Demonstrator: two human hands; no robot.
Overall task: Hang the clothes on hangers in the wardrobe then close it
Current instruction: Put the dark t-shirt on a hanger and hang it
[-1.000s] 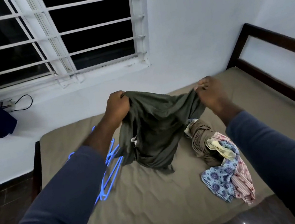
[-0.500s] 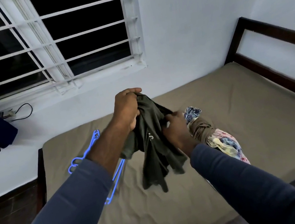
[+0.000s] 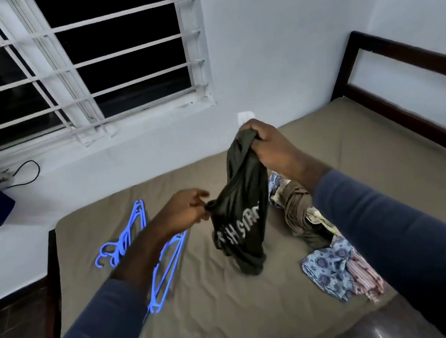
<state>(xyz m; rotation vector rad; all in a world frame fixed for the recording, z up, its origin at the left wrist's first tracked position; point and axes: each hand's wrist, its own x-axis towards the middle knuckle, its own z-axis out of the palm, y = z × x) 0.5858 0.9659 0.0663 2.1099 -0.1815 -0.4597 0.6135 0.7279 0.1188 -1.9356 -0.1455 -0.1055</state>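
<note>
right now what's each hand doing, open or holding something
left hand: fingers pinching a side fold of the dark green shirt
right hand: gripping the bunched top of the same shirt

- Olive shirt: dark, bunched into a hanging twist, with pale lettering across the front. The right hand grips its top end and the left hand pinches a fold at its side. Its lower end reaches the bed; contact cannot be confirmed.
- Blue hangers: plastic, several stacked flat on the bed to the left of the shirt, hooks pointing left. The left forearm partly covers them.
- Clothes pile: heaped on the bed just right of the shirt. It holds a twisted brown garment, a blue floral cloth and a pink striped piece, all crumpled and overlapping.
</note>
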